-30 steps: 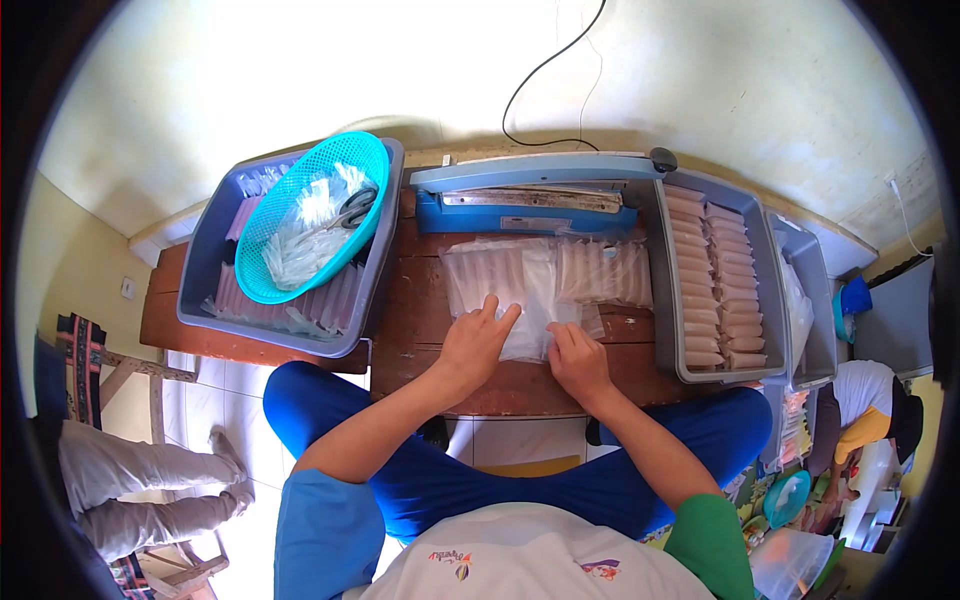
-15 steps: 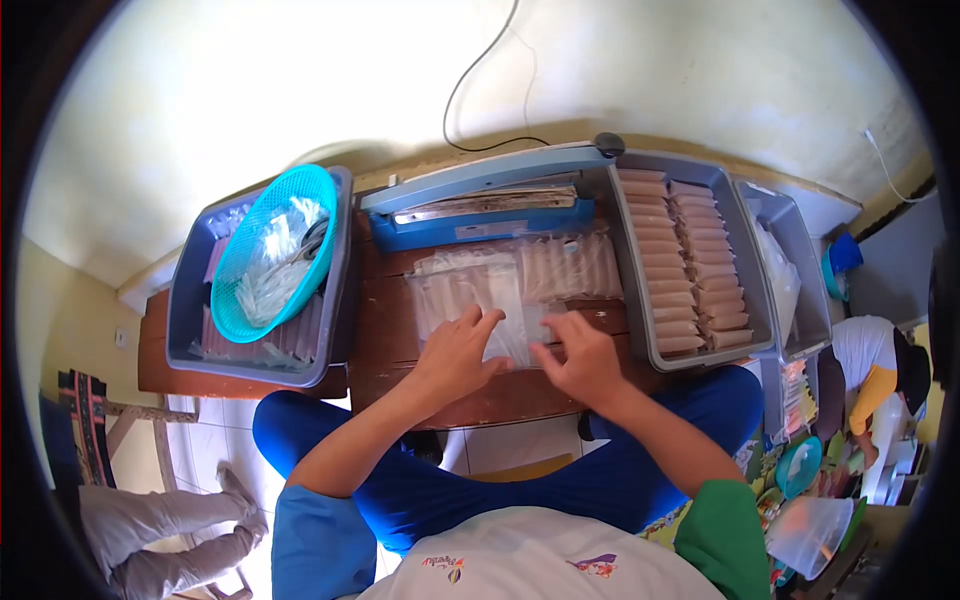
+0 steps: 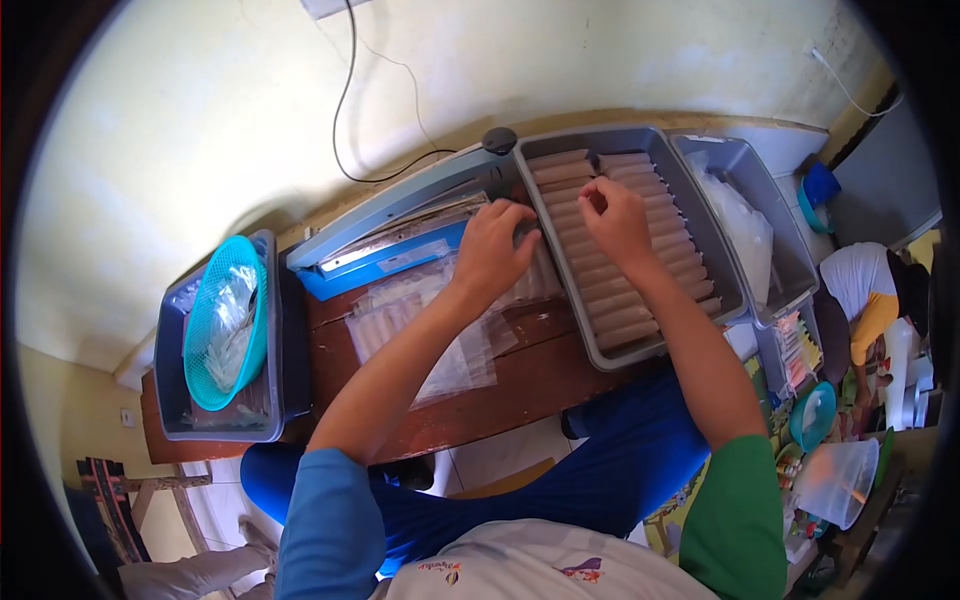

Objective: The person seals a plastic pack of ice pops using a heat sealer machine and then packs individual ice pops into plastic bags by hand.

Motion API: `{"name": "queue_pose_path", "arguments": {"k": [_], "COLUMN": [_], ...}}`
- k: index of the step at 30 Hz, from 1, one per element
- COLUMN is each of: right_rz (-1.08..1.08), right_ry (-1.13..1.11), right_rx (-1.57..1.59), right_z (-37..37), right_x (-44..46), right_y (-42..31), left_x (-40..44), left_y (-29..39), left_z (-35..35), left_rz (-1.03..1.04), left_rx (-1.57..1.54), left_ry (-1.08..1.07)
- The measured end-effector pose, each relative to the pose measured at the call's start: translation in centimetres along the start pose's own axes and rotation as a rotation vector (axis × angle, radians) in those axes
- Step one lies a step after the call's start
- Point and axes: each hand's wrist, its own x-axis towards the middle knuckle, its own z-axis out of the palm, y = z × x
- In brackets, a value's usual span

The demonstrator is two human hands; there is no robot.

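Note:
My left hand [image 3: 497,250] is over the right end of the blue sealer [image 3: 390,257], fingers curled; what it holds, if anything, is hidden. My right hand [image 3: 615,222], fingertips pinched together, hovers over the grey tray [image 3: 597,352], which holds two columns of filled pinkish tube packs [image 3: 625,290]. Anything between those fingertips is too small to make out. Flat clear plastic bags [image 3: 455,365] and more filled packs [image 3: 375,325] lie on the brown table in front of the sealer.
At the left a dark bin [image 3: 171,390] carries a turquoise basket [image 3: 200,345] of clear plastic. Another grey bin [image 3: 790,262] with white plastic stands right of the tray. A co-worker [image 3: 858,285] bends at the far right; another person's legs [image 3: 190,578] show lower left.
Both hands have left the plastic bags and moved up and to the right, the right one over the tray. The view has turned toward the right.

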Motion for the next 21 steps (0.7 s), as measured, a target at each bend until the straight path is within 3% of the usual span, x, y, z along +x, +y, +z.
{"name": "queue_pose_path", "arguments": {"k": [8,16,18,21], "right_rz": [0.113,0.229,0.232,0.252], "right_ry": [0.0,-0.101,-0.138,-0.196], "right_rx": [-0.084,0.027,0.023,0.039], "right_z": [0.6,2.6,2.6,2.6], "right_x": [2.5,4.0,4.0,3.9], "right_y": [7.1,10.8,11.3,11.1], "left_x": [4.8,7.3,7.8,8.0], "left_y": [-1.9,-3.8,-3.8,-3.4], "left_z": [5.7,7.8,7.9,7.9], "left_rz": [-0.04,0.008,-0.048,-0.08], "left_rx": [0.213,0.51,0.527,0.541], "left_ry": [-0.099,-0.232,-0.395,-0.44]}}
